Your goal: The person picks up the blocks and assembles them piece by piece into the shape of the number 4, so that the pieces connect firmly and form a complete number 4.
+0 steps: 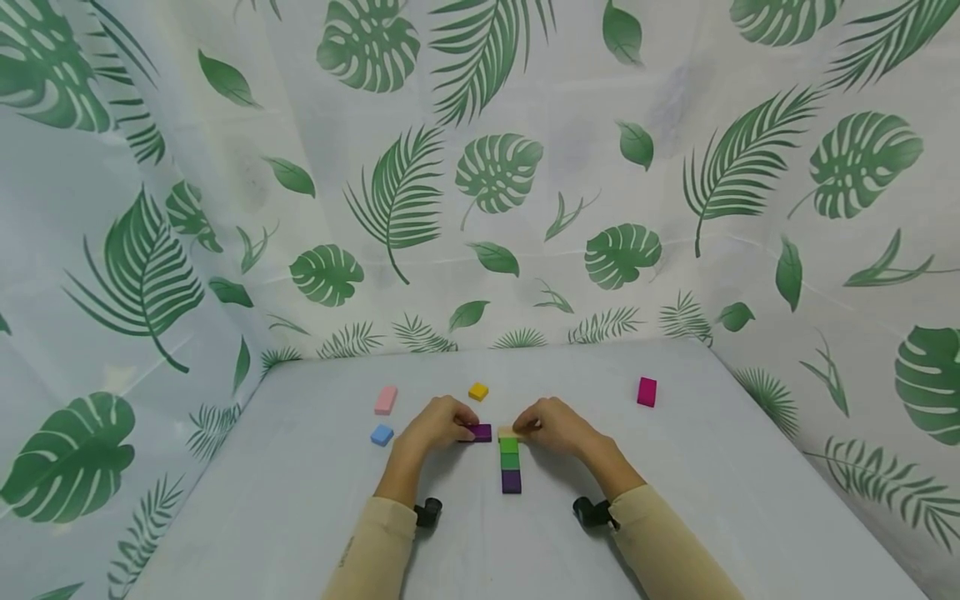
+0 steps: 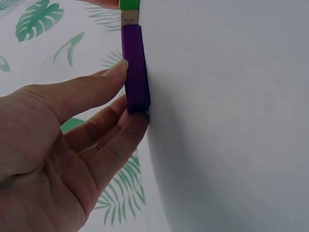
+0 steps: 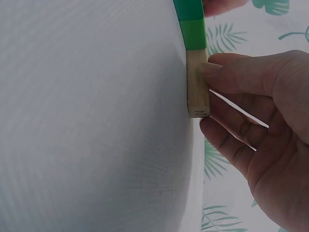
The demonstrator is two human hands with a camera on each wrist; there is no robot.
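Observation:
My left hand [image 1: 438,423] grips a long purple block [image 1: 482,432], thumb on its side and a fingertip at its near end, as the left wrist view shows [image 2: 136,67]. My right hand [image 1: 558,423] pinches a plain wooden block [image 3: 197,82] with a number on its end. That wooden block lies at the far end of a row. Below it in the head view come a light green block [image 1: 509,446], a darker green block [image 1: 510,461] and a dark purple block [image 1: 511,482]. The purple block points at the row's far end from the left.
Beyond the hands lies a yellow block [image 1: 478,391]. To the left are a pink block [image 1: 386,400] and a blue block [image 1: 382,435]; a magenta block [image 1: 647,392] lies at the far right. Leaf-printed cloth [image 1: 495,275] walls the white table [image 1: 315,500] at the back and sides.

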